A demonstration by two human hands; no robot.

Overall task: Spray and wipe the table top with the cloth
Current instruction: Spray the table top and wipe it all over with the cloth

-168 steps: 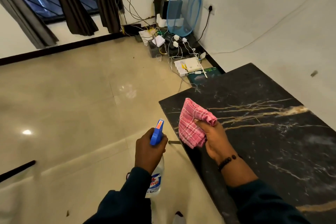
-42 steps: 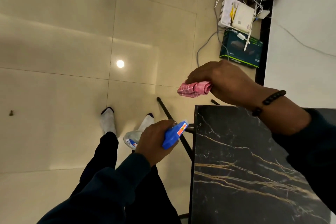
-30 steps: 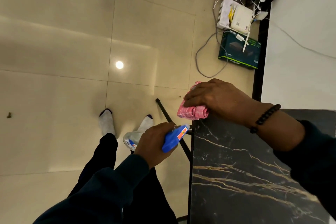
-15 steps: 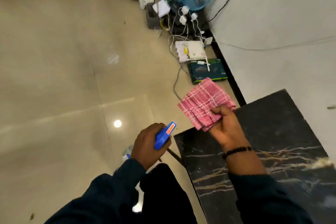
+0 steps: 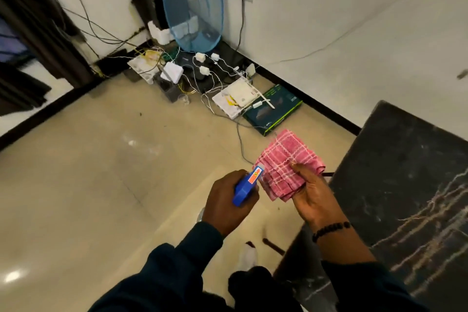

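The black marble table top (image 5: 410, 185) with pale gold veins fills the right side of the head view. My right hand (image 5: 312, 197) holds a folded pink checked cloth (image 5: 286, 170) in the air, just left of the table's near corner, palm turned up. My left hand (image 5: 225, 202) grips the blue trigger head of a spray bottle (image 5: 247, 186); its nozzle points at the cloth from close by. The bottle's body is hidden below my hand.
A heap of cables, white adapters and a router (image 5: 235, 99) lies on the tiled floor by the wall, beside a dark green box (image 5: 274, 109). A blue mesh hamper (image 5: 193, 5) stands in the corner. Dark curtains (image 5: 38, 30) hang at left. My socked foot (image 5: 249, 256) shows below.
My right hand has lifted the cloth off the table's edge and turned it palm up in the air. My left hand has brought the spray nozzle up close to the cloth. The camera tilted up.
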